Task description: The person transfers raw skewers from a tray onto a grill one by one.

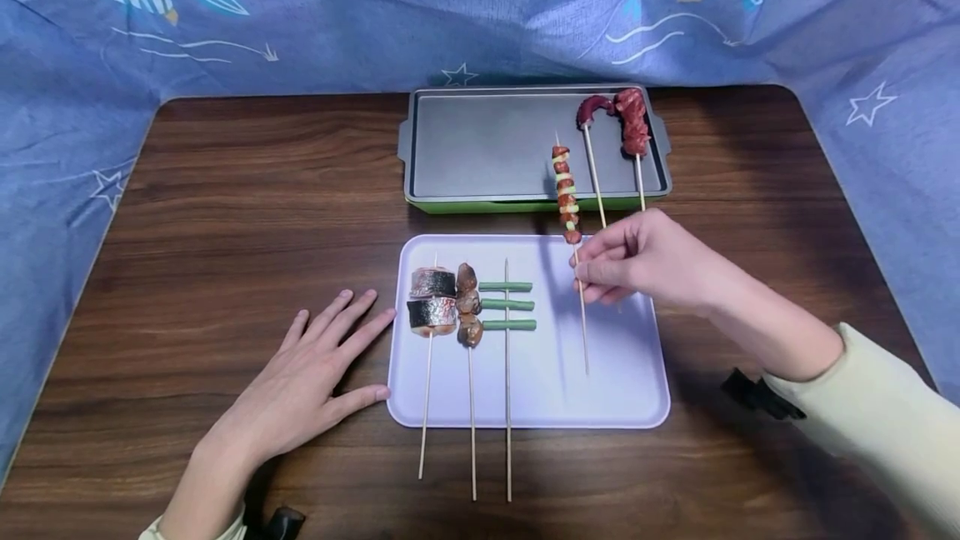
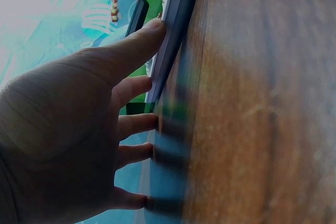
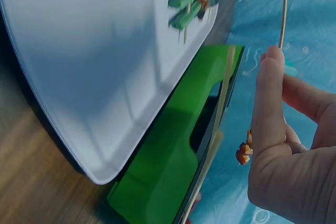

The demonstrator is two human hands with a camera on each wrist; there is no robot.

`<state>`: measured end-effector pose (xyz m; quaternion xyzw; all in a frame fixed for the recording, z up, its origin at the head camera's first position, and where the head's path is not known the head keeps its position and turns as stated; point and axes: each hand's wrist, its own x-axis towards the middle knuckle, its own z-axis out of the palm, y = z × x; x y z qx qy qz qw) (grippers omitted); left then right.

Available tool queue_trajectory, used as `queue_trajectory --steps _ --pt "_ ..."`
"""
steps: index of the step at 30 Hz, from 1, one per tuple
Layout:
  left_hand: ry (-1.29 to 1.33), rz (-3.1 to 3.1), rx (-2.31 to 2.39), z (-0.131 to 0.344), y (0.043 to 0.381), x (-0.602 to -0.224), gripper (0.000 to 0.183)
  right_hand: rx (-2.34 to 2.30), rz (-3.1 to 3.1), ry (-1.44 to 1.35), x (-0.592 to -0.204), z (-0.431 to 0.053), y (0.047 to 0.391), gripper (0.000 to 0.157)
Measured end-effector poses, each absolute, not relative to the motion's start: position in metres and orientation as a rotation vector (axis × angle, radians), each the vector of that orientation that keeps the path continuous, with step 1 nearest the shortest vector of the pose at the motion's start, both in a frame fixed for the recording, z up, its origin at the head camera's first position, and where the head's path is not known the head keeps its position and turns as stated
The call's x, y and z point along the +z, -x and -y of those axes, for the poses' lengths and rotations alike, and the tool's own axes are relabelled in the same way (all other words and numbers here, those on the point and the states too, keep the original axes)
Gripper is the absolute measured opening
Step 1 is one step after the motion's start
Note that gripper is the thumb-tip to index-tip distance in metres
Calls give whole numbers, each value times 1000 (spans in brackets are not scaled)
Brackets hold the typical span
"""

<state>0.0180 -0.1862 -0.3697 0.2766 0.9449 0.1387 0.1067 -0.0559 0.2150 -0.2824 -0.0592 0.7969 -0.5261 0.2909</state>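
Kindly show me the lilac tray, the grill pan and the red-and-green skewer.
Lilac tray point(image 1: 622, 382): head view, bare lower right surface.
Grill pan point(image 1: 487, 148): head view, bare middle surface.
Red-and-green skewer point(image 1: 566, 199): head view, one of its red pieces.

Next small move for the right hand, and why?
With the right hand pinching the red-and-green skewer above the tray, probably ease it forward and down onto the pan: food on the purple skewer and red meat skewer already lies there, with room to their left.

Two pale cream sleeves point(image 1: 873, 423), plain, with small black pieces point(image 1: 761, 395) beside their ends
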Motion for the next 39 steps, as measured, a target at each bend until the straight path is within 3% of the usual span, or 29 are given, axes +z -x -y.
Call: queue_trajectory --steps 12,39 --pt "-798 -2758 465 186 -19 -369 81 -1378 -2167 17 -289 -215 102 28" --pt "-786 -2760 446 185 -19 -368 82 -1420 -2168 -52 -291 -219 138 29"
